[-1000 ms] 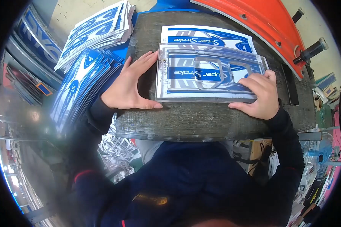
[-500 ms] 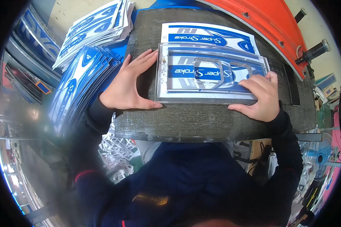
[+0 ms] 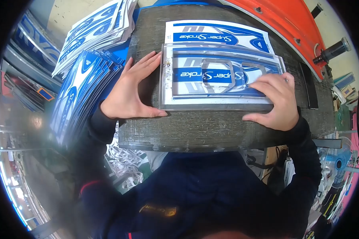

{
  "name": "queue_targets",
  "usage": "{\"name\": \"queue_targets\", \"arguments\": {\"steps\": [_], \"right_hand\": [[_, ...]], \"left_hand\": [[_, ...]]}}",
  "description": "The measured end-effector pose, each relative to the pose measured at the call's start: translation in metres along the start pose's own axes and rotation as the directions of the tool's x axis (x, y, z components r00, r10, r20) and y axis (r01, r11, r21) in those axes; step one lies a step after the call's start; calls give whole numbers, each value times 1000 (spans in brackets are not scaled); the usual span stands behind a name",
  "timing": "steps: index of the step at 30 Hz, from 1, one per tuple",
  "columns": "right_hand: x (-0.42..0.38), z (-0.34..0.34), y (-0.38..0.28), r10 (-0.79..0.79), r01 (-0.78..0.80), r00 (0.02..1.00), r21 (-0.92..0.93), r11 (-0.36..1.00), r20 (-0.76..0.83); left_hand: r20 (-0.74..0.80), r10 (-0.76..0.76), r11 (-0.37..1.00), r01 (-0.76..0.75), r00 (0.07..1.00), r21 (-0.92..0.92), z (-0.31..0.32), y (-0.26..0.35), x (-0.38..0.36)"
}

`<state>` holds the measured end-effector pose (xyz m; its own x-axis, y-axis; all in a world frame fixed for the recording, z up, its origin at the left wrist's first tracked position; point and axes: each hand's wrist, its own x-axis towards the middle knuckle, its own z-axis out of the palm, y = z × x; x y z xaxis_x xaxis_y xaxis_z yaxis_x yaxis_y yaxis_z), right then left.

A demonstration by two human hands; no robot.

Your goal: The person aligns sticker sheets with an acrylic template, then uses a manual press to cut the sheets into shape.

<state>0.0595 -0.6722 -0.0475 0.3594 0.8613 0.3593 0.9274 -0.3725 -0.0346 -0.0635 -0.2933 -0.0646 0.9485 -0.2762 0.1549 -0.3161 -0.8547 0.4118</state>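
A clear plastic cutting die (image 3: 223, 106), a thick rectangular frame with smaller shapes inside, lies flat on a printed blue and white sheet (image 3: 187, 74) reading "Super Stroke". My left hand (image 3: 125, 93) is at the die's left end, with thumb and fingers spread wide along that side; its fingertips are at the edge. On the right end, my right hand (image 3: 279, 99) has its fingers bent over the die's rim and its thumb by the near edge. Another printed sheet (image 3: 211, 36) shows behind the die, partly covered by it.
The dark worn board (image 3: 179, 131) carries the work. Stacks of cut prints (image 3: 77, 87) and uncut sheets (image 3: 93, 30) stand at the left. An orange machine part (image 3: 283, 24) with a black handle (image 3: 335, 51) arches over the far right. White scraps (image 3: 125, 161) lie below.
The view has shifted slightly. Both hands stay around the die in nearly the same pose, and the die remains over the sheet.
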Motion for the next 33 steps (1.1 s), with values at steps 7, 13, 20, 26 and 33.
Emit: {"name": "queue_targets", "arguments": {"steps": [7,13,20,26,33], "right_hand": [[-54,-16,45,310,-318,947,111,942,77],[-72,-2,52,337,-351,936,355,866,103],[-74,6,57,305,-304,951,310,901,45],[-75,10,60,296,-290,955,322,901,32],[-76,14,61,303,-295,953,312,903,25]], "left_hand": [[19,-34,998,35,999,-45,-4,4,7],[145,3,999,4,989,-46,-13,-2,12],[58,-112,977,121,992,-177,-1,5,13],[37,-110,976,115,993,-183,0,-1,8],[71,-138,957,151,988,-246,-1,3,10]]}}
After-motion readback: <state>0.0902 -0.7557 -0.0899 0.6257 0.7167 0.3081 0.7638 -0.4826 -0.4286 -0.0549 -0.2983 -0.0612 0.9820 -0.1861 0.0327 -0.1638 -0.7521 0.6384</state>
